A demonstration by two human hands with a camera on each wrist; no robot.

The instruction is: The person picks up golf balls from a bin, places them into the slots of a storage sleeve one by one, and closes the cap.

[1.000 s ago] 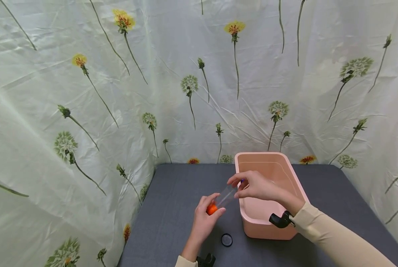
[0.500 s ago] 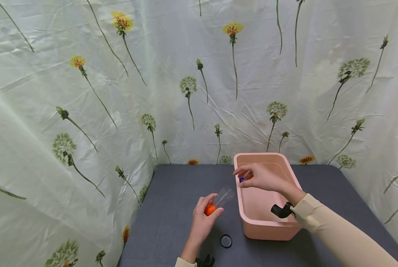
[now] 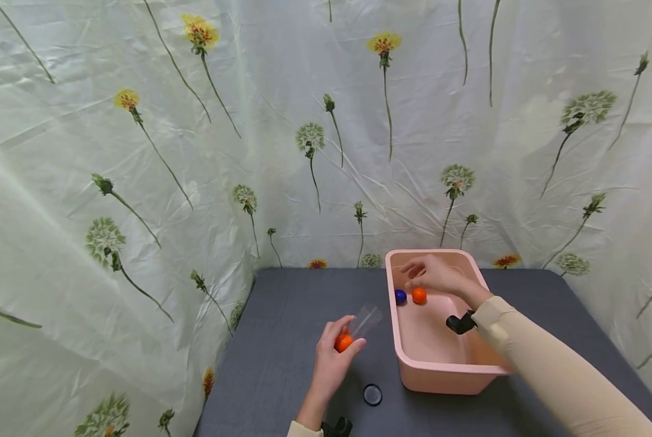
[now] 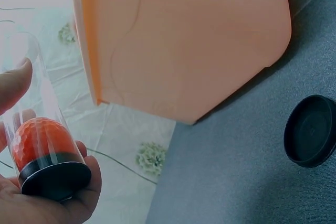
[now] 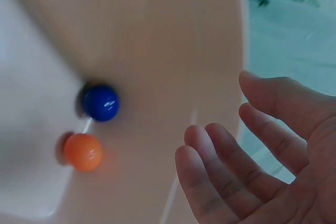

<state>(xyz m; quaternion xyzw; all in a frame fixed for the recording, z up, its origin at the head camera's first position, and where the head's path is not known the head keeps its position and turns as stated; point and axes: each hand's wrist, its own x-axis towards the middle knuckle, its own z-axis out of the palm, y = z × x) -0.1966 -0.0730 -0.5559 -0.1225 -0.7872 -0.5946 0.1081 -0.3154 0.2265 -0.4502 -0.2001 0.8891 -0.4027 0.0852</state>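
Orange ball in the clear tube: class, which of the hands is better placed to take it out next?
Probably the right hand: it hangs open and empty over the pink bin, while the left hand grips the tube holding the orange ball.

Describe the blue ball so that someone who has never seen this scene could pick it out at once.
On the grey table stands a pink tub. Two small balls lie on its floor near the far left corner, just below the open right hand. The blue ball is the left one, close to the tub's left wall; its neighbour, the orange ball, differs only in colour.
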